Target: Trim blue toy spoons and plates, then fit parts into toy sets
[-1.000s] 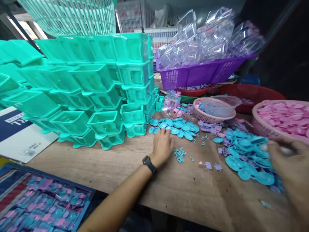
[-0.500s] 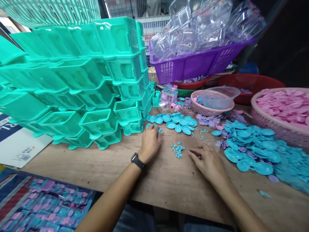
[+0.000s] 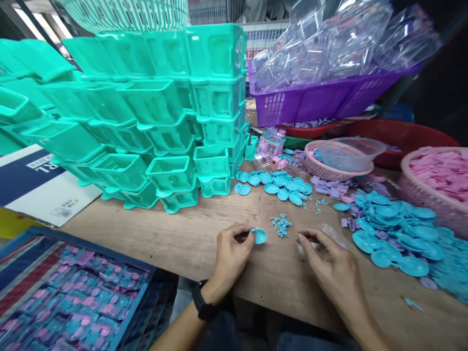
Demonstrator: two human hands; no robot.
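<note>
My left hand (image 3: 234, 251), with a black watch (image 3: 203, 300) on its wrist, pinches a small blue oval plastic dish (image 3: 260, 236) by its edge above the wooden table. To the right of that dish lies a little pile of tiny blue hooked plastic pieces (image 3: 281, 225). My right hand (image 3: 331, 263) is on the pile's other side, thumb and forefinger together; whatever sits between them is too small to make out. Behind the pile, more blue oval dishes (image 3: 280, 181) are spread over the tabletop.
Green plastic bins (image 3: 171, 170) are stacked high at left. A purple basket (image 3: 300, 108) of clear plastic cases stands at the back. On the right are a heap of blue parts (image 3: 398, 229) and a pink basket (image 3: 413, 178). A blue-rimmed crate (image 3: 142, 287) sits lower left.
My left hand has come back toward me from the scattered dishes with one blue dish in its fingers. My right hand stays beside the small pile, and the view has shifted left.
</note>
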